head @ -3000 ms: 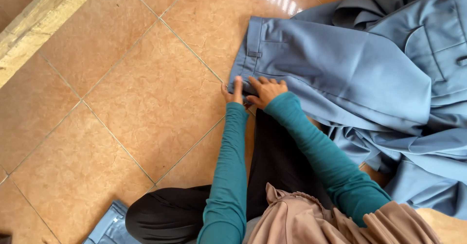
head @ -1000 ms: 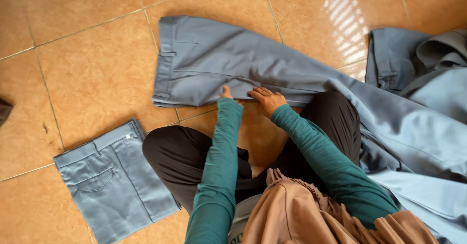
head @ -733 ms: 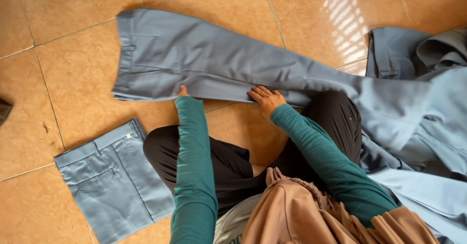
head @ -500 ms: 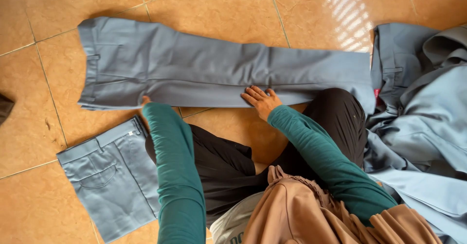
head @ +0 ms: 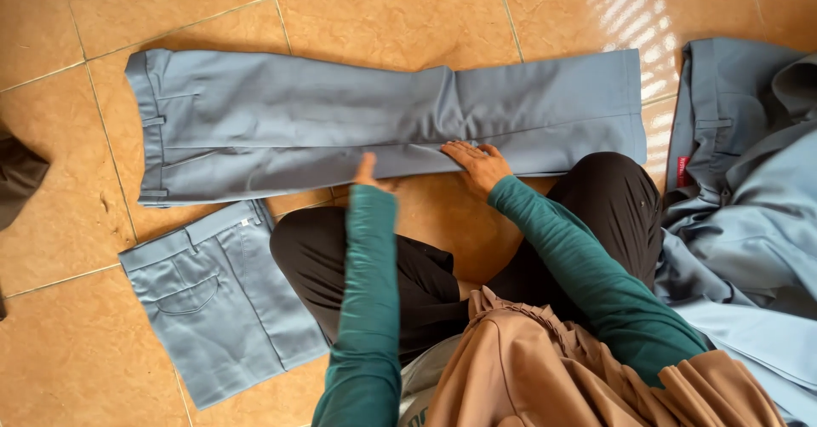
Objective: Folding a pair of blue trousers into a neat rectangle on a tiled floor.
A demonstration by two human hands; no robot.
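- On the orange tiled floor (head: 408,18), grey-blue trousers (head: 340,125) lie flat, long axis running left to right, waistband at the left, hems at the right.
- Right hand (head: 477,161) rests flat, fingers spread, on the trousers' near edge, gripping nothing.
- Left hand (head: 368,171) touches the same edge; its fingers are hidden, so I cannot tell their state.
- Folded grey-blue trousers (head: 221,299) lie just beside the left knee.
- More grey-blue garments (head: 749,180) are heaped at right.
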